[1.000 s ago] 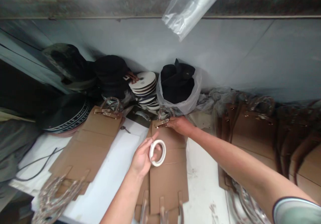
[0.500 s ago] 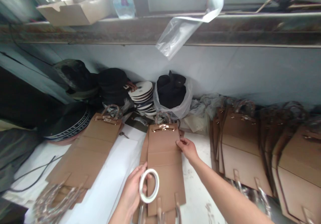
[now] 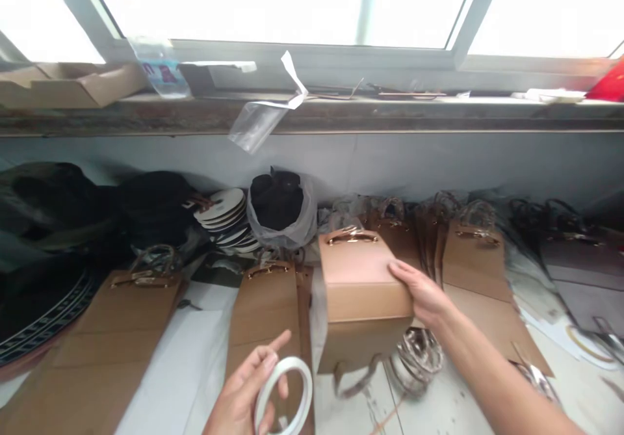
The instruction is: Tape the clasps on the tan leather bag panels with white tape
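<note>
A tan leather bag panel point(image 3: 365, 302) with gold hardware and a plastic-wrapped handle is raised and bent across its folds. My right hand point(image 3: 426, 295) grips its right edge, thumb on top; the fingers underneath are hidden. Through a white roll of tape point(image 3: 307, 393) pass some fingers of my left hand point(image 3: 246, 383), while the index finger points outward. Just beyond that hand lies another tan bag panel point(image 3: 263, 302), flat on the table. Below the raised panel hangs a strap handle point(image 3: 358, 383).
More tan panels lie at left point(image 3: 121, 337) and right point(image 3: 472, 250). Behind are a stack of ribbon spools point(image 3: 224, 210) and a plastic bag point(image 3: 302, 224) with black material. A window ledge point(image 3: 390, 119) runs above, with a plastic strip point(image 3: 258, 123) hanging over it.
My right hand has lifted a bag panel off the middle pile and carried it right. My left hand keeps the tape, its index finger now extended. The view has turned right and up.
</note>
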The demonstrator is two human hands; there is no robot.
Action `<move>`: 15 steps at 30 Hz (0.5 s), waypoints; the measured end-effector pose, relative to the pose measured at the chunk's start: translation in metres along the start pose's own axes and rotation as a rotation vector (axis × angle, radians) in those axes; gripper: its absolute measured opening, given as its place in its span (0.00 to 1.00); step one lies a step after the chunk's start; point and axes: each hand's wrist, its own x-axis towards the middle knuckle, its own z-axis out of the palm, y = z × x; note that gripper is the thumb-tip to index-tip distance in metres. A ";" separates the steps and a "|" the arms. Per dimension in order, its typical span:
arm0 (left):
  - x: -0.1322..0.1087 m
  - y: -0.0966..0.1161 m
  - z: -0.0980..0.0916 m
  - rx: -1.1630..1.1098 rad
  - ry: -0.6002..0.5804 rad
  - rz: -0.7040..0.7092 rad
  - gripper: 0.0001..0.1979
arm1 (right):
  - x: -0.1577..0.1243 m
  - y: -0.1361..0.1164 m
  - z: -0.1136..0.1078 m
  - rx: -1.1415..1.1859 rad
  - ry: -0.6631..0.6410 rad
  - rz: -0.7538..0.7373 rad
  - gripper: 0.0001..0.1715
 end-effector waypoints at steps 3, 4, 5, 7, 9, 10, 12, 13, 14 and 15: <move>-0.007 -0.012 0.009 0.038 -0.061 0.029 0.15 | 0.019 -0.060 -0.070 -0.119 0.107 -0.004 0.21; -0.008 -0.016 0.011 0.052 -0.075 0.044 0.14 | 0.028 -0.076 -0.088 -0.220 0.186 -0.052 0.19; -0.009 -0.020 0.011 0.064 -0.082 0.060 0.14 | 0.036 -0.087 -0.100 -0.364 0.338 -0.123 0.18; -0.009 -0.028 0.011 0.086 -0.091 0.080 0.13 | 0.046 -0.095 -0.104 -0.702 0.637 -0.302 0.25; -0.006 -0.034 0.010 0.112 -0.082 0.100 0.13 | 0.040 -0.078 -0.079 -0.890 0.717 -0.484 0.31; -0.003 -0.038 0.010 0.121 -0.069 0.115 0.13 | 0.031 -0.061 -0.056 -0.890 0.630 -0.537 0.31; 0.004 -0.045 0.010 0.129 -0.041 0.136 0.14 | 0.002 -0.016 0.000 -0.735 0.221 -0.447 0.25; 0.008 -0.049 0.010 0.127 -0.033 0.138 0.15 | -0.016 0.010 0.029 -0.651 -0.026 -0.304 0.26; 0.010 -0.053 0.010 0.121 -0.029 0.139 0.15 | -0.034 0.034 0.058 -0.580 -0.230 -0.171 0.27; 0.012 -0.056 0.010 0.111 -0.028 0.140 0.16 | -0.050 0.057 0.083 -0.508 -0.374 -0.083 0.26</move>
